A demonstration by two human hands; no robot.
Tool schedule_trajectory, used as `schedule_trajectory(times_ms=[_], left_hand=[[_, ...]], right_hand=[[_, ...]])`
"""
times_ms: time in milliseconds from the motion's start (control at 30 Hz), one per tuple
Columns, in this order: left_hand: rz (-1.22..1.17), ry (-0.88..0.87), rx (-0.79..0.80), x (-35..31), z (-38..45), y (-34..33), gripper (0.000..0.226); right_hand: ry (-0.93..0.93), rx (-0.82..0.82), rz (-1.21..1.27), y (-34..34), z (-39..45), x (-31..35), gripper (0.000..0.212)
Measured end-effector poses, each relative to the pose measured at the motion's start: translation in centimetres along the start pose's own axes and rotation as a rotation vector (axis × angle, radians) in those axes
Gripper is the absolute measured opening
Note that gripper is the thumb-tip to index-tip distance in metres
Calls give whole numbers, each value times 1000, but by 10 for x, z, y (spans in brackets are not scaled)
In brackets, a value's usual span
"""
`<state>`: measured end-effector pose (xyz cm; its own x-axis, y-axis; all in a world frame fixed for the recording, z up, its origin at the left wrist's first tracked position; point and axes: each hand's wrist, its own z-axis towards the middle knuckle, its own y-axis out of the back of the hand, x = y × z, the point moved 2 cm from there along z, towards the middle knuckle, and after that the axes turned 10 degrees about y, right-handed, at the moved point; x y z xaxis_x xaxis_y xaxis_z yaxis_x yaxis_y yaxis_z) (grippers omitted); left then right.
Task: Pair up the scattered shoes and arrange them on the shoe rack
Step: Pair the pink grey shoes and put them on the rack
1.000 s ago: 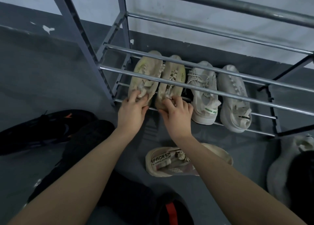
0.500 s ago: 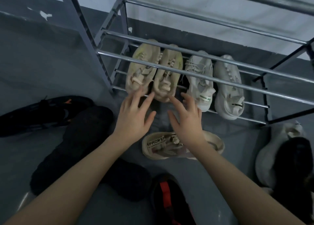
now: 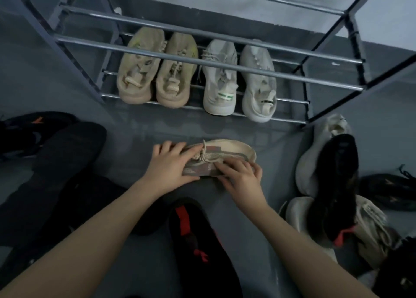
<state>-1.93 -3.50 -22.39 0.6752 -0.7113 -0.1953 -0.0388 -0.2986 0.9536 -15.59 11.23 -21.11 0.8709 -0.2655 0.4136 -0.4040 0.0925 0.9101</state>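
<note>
Between both hands, on the grey floor (image 3: 139, 261), lies a beige knit sneaker with a grey-and-pink side stripe (image 3: 227, 154), tipped on its side, toe pointing right. Left hand (image 3: 171, 168) rests on its heel end, fingers curled over the edge and thumb against the sole side; right hand (image 3: 242, 177) pinches the lower edge near the laces, fingers bent onto the knit. Beyond the fingertips a bare strip of floor runs up to the grey metal tube shoe rack (image 3: 202, 61), whose front bars cross above the bottom shelf. On that shelf, heels outward, stand a tan sneaker pair (image 3: 155, 72) and, touching it on the right, a pale grey sneaker pair (image 3: 240, 81); open rail remains at the far right of the shelf. Left of the left hand, black shoes (image 3: 51, 144) crowd the floor. Just below the wrists lies a black shoe with red lining (image 3: 198, 241). Right of the right hand, a heap of light grey and black shoes (image 3: 331, 174) sits close to the rack's right leg.
</note>
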Motion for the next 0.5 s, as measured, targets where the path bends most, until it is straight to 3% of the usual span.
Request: schedule_trajectory(times_ms=[133,267,367,500], left_hand=[[-111,19,-30,-8,-8,15,81],[-211,71,-194,-25,-39,39,76],[-254,126,-167,-49,-63,51,76],[-343,72,-49,-75,-88,48,82]], right_hand=[[11,-128,12,14,8,6,18],[147,-322,28,43,-3,14,15],[184,-347,53,63,-21,17,16],[147,-376,-18,77,-60,12,17]])
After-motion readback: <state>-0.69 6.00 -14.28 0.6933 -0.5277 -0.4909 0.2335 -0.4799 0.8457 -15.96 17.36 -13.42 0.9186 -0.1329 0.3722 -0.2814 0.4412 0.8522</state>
